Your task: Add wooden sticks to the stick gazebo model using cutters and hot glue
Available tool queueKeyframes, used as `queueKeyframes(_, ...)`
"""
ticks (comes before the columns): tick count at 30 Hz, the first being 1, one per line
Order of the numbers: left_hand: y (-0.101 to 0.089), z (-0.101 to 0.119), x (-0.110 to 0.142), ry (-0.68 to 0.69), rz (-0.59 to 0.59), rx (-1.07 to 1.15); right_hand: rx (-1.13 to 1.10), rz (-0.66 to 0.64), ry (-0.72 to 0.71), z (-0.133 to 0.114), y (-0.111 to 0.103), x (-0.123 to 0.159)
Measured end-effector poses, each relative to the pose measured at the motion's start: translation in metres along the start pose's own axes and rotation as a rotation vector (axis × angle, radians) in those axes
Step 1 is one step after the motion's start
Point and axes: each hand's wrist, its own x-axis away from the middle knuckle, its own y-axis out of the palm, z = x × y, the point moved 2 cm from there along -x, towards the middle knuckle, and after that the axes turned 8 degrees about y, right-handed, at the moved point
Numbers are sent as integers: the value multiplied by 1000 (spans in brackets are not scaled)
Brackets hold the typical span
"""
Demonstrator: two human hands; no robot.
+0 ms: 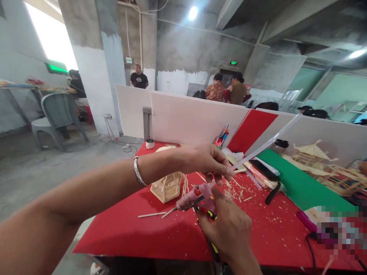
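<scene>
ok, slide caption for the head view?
Right hand grips a pink glue gun, left hand a clear glue stick, over a red table with a stick model.

The left hand (208,160) pinches above the curled right hand (229,225).

Window (51,36) blown out far left; ceiling lamps (193,13) glare far; ceiling (306,25) dim; wide-angle stretch at edges; pixelated patch (338,229) near right.
</scene>
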Motion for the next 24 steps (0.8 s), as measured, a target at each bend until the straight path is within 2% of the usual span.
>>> queueKeyframes(7,0,-5,4,59,-16,-35,83,3,49,-3,3,0)
queueKeyframes(10,-4,0,9,79,22,-77,83,8,26,-5,4,-2)
queueKeyframes(12,-6,8,21,120,113,-156,90,13,19,-6,5,-4)
queueKeyframes(15,-3,12,57,236,360,-224,113,-14,49,-9,8,-6)
queueKeyframes(16,0,5,72,211,457,-210,120,-21,69,-10,10,-6)
queueKeyframes(18,8,-23,104,117,629,-95,127,-29,114,-12,15,-6)
queueKeyframes(21,22,-84,142,-88,918,25,125,-64,183,-18,28,-8)
queueKeyframes(22,26,-103,149,-148,981,36,121,-73,192,-19,32,-8)
queueKeyframes(24,32,-131,155,-233,1017,68,119,-83,193,-23,38,-10)
